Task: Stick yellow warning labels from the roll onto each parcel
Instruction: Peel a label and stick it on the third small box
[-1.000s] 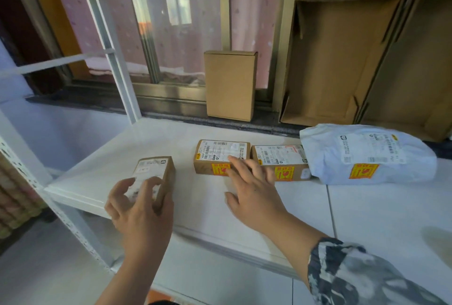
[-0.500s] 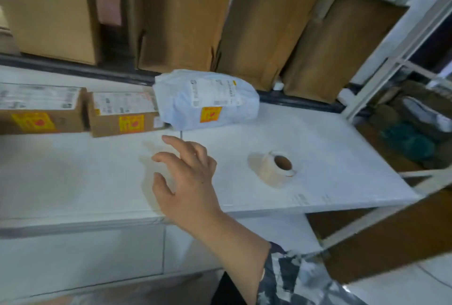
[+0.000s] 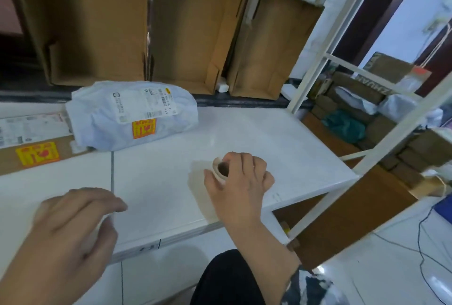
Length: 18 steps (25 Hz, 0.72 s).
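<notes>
The pale label roll (image 3: 220,170) lies on the white shelf (image 3: 269,138) near its right front corner, and my right hand (image 3: 241,182) closes around it, thumb on the left, fingers over the top. My left hand (image 3: 71,228) hovers over the shelf's front edge, fingers loosely curled with nothing in them. A white plastic mailer (image 3: 132,115) with a yellow warning label (image 3: 143,129) lies at the back. Left of it a cardboard parcel (image 3: 36,143) also bears a yellow label (image 3: 37,156).
Large flattened cardboard boxes (image 3: 190,28) lean against the wall behind the shelf. A white rack frame (image 3: 315,69) stands at the shelf's right end, with stacked boxes and bags (image 3: 362,109) beyond it. Cables (image 3: 420,238) trail on the floor at the right.
The view has swung right, away from the small boxes. My right hand moved from the middle of the shelf to the label roll and closed on it. My left hand has come into view.
</notes>
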{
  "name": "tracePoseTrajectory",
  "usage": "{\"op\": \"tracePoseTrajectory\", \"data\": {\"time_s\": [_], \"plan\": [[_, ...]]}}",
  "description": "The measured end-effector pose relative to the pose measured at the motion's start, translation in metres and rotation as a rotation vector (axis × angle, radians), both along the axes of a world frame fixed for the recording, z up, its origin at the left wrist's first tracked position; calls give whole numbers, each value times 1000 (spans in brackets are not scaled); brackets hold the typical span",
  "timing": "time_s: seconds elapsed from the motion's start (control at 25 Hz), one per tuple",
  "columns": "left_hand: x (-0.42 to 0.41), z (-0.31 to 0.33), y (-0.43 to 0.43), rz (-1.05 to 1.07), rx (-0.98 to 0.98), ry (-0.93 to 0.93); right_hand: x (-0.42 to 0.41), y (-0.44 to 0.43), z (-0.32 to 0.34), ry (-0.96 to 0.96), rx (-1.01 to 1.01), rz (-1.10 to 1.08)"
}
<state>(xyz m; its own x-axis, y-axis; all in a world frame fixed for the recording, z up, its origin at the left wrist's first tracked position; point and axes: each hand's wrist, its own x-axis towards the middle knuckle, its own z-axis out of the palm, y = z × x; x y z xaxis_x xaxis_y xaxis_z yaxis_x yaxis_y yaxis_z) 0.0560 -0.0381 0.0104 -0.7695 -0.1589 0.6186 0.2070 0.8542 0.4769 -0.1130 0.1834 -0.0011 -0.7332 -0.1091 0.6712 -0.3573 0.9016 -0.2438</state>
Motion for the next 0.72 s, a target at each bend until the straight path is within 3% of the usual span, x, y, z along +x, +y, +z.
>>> {"op": "tracePoseTrajectory", "data": {"time_s": [0.16, 0.44, 0.6, 0.72], "plan": [[-31, -6, 15, -107, -39, -127, 7, 0, -3, -40, 56, 180], [-58, -9, 38, -139, 291, -397, 3, 20, 7, -255, 137, 701], [-71, -13, 52, -148, 389, -449, 9, 2, -4, -182, -25, 673], [-76, -15, 67, -27, 414, -335, 7, 1, -12, -117, -67, 645]]}}
